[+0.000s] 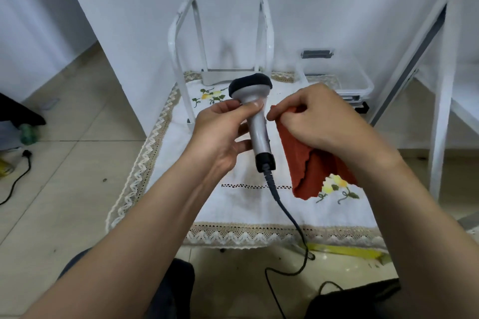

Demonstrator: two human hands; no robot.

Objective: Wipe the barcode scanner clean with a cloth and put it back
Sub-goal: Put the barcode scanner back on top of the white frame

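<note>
The left hand (223,134) grips the scanner (258,127) by its handle, mid-frame over the bench (233,204). The right hand (318,116) pinches the red cloth (311,168) just beside it. I cannot tell what is in the clear box (344,77) at the upper right.

Left hand (220,134) grips scanner (259,134); right hand (318,116) pinches cloth (311,171).
</note>
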